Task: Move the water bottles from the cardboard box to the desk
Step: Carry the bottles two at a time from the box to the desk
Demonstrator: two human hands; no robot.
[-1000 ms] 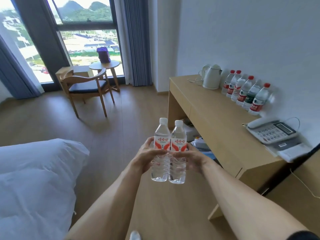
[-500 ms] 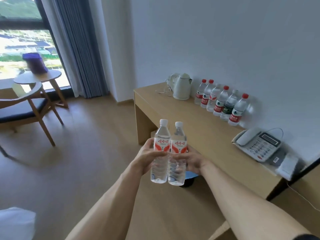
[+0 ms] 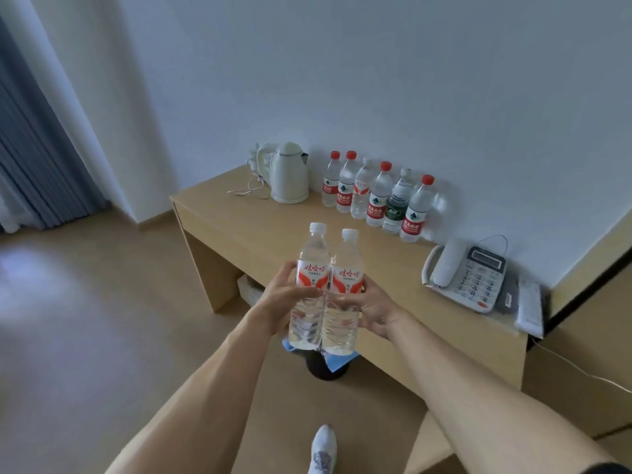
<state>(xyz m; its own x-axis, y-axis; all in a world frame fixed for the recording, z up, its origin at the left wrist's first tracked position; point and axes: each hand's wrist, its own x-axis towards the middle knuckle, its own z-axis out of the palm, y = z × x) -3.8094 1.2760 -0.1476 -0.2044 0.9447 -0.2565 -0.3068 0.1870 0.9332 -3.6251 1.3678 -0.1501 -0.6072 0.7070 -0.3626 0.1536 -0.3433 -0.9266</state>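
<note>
- Bottles [image 3: 324, 289] — 2 white-capped ones, upright and pressed side by side, held in the air just short of the desk [image 3: 260, 227] front edge.
- Left hand [image 3: 284, 295] curls round the left one, right hand [image 3: 371, 307] round the right.
- Carrying step, by my reading; next they go down on bare desktop before the 6 standing bottles [image 3: 374, 196], between kettle [image 3: 289, 174] and telephone [image 3: 468, 273].
</note>
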